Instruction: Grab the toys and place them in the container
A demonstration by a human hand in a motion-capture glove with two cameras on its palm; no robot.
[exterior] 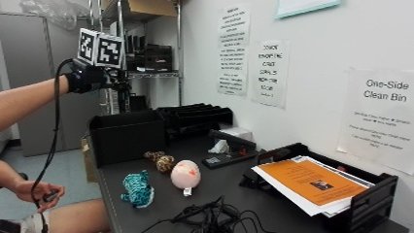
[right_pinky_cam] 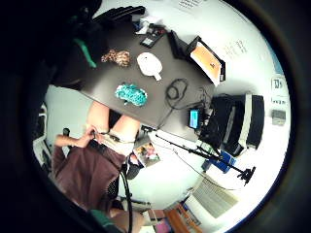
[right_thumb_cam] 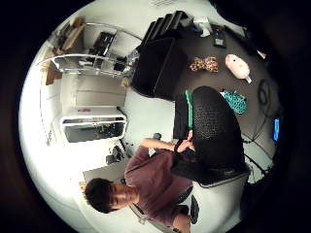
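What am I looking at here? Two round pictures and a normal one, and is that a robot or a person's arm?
It is a person, not a robot. Their gloved right hand is raised high above the table and holds nothing of the task. The two round pictures come from tiny cameras on that palm, looking down on the room; the normal one is from a camera beside the table. On the table lie three toys: a teal one, a pink one and a leopard-spotted one. Behind them stands a black container.
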